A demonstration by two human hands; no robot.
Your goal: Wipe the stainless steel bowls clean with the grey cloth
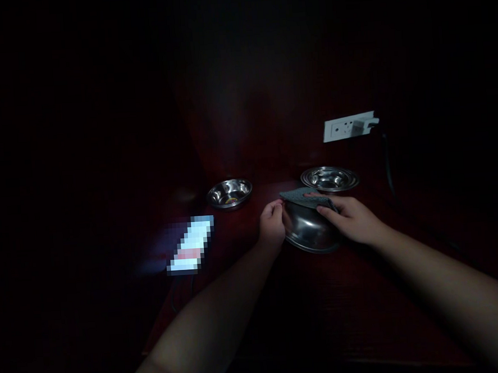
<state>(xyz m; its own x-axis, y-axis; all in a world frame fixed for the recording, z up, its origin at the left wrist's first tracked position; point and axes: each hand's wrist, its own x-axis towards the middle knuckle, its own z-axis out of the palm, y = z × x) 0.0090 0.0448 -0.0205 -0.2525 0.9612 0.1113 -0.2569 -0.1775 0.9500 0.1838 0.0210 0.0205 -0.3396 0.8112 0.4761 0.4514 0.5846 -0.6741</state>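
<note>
Bare forearms [206,318] lay nearest the camera, leading to two hands at a shiny, round stainless-steel bowl [313,230], tilted with its outside upward over the dark red table [298,301]; whether its rim touched the surface could not be told. The left hand [272,225] had its fingers clamped on the bowl's left side. The right hand [354,218] had its fingers closed on a grey, textured cloth [298,196] against the bowl. Thin metal probably made the bowl light and stiff, but its polished curve seemed slippery, so the rim looked the surest hold.
</note>
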